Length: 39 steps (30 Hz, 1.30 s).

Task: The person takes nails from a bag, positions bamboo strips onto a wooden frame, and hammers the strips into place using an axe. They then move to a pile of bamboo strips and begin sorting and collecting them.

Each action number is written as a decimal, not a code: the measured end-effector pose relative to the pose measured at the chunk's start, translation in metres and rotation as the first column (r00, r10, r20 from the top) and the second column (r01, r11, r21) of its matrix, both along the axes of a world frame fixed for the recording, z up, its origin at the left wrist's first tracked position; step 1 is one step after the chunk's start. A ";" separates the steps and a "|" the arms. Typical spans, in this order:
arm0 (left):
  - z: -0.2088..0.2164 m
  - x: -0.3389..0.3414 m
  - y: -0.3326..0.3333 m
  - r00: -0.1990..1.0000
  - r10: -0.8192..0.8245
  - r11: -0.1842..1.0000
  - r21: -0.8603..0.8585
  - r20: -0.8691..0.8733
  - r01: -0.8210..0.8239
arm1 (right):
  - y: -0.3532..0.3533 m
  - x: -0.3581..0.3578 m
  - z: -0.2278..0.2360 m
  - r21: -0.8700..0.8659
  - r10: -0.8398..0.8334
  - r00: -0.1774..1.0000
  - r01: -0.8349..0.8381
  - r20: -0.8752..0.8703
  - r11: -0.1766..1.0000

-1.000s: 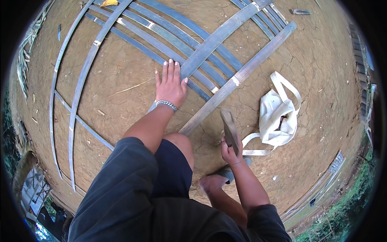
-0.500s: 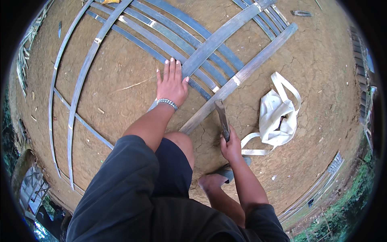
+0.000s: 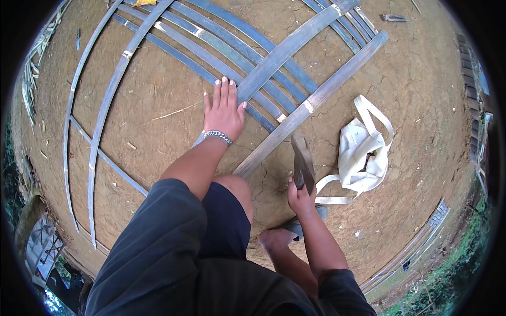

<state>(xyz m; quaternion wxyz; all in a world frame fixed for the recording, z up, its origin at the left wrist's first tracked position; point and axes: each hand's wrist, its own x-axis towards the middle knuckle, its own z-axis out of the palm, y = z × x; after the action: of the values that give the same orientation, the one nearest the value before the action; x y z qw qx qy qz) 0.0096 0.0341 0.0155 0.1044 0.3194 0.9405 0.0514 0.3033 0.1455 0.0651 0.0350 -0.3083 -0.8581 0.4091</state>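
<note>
My left hand (image 3: 225,113) lies palm down with its fingers stretched out, pressing on bamboo slats at the near end of a wide bamboo strip (image 3: 269,66). Beneath the strip run several long, thin bluish-grey slats (image 3: 232,59), crossing it at an angle. A thick bamboo pole (image 3: 321,97) lies to the right, over or against the slat ends. In my right hand (image 3: 301,199) is a short, dark brown wooden piece (image 3: 303,162), gripped at its near end and raised beside the pole. Its broad face shows, and its far end points away from me.
A white cloth bag (image 3: 362,155) rests on the bare ground at right. Pliers-like tongs (image 3: 394,18) lie at the far right, and a small knife (image 3: 78,39) at the far left. Two long curved strips (image 3: 105,121) extend along the left. My sandalled foot (image 3: 279,238) is below my right hand.
My right hand has turned the wooden piece, so its broad face now shows, and its tip has shifted slightly right, away from the pole. My left hand stays in place.
</note>
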 end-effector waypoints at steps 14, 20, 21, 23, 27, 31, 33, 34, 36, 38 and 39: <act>-0.003 0.001 0.005 1.000 -0.005 1.000 -0.021 -0.013 0.005 | 0.004 0.001 -0.004 -0.097 -0.009 1.000 0.011 0.027 0.995; -0.002 0.004 -0.001 1.000 -0.003 1.000 -0.030 -0.004 0.002 | 0.005 0.037 0.006 -0.116 -0.021 0.973 0.049 0.230 0.992; -0.003 0.004 -0.004 1.000 0.000 1.000 -0.031 0.002 0.000 | 0.007 0.049 0.007 -0.079 -0.067 0.972 0.087 0.225 0.993; -0.002 -0.002 -0.003 1.000 -0.003 1.000 -0.028 -0.015 0.003 | 0.021 0.079 0.006 0.001 -0.042 0.956 0.044 0.291 0.999; -0.004 0.000 0.004 0.998 -0.026 0.999 -0.028 -0.064 0.024 | 0.044 0.125 0.004 0.161 -0.041 0.909 -0.029 0.416 0.987; -0.013 -0.001 0.001 0.997 -0.008 1.000 0.009 -0.080 0.009 | 0.063 0.131 -0.002 0.226 0.024 0.873 -0.152 0.487 0.962; -0.022 -0.003 -0.005 0.992 -0.018 1.000 0.013 -0.124 0.020 | 0.067 0.128 -0.001 0.281 0.078 0.912 -0.204 0.404 0.938; -0.024 -0.001 -0.003 0.992 -0.030 0.999 0.034 -0.124 0.035 | 0.068 0.121 0.016 0.320 0.098 0.933 -0.216 0.346 0.922; -0.027 0.000 -0.003 0.988 -0.053 0.997 0.046 -0.143 0.060 | 0.077 0.109 0.038 0.375 0.102 0.980 -0.161 0.171 0.913; -0.032 -0.003 -0.008 0.982 -0.069 0.997 0.035 -0.173 0.076 | 0.094 0.100 0.044 0.391 0.063 0.996 -0.034 -0.062 0.920; -0.033 -0.003 -0.007 0.980 -0.070 0.996 0.034 -0.187 0.078 | 0.109 0.099 0.037 0.374 -0.069 0.991 0.108 -0.118 0.921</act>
<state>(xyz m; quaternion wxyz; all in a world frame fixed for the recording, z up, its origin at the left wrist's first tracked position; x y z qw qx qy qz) 0.0066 0.0267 -0.0176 0.0115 0.3597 0.9323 0.0366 0.4022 0.2548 0.1021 0.1563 -0.3129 -0.9033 0.2485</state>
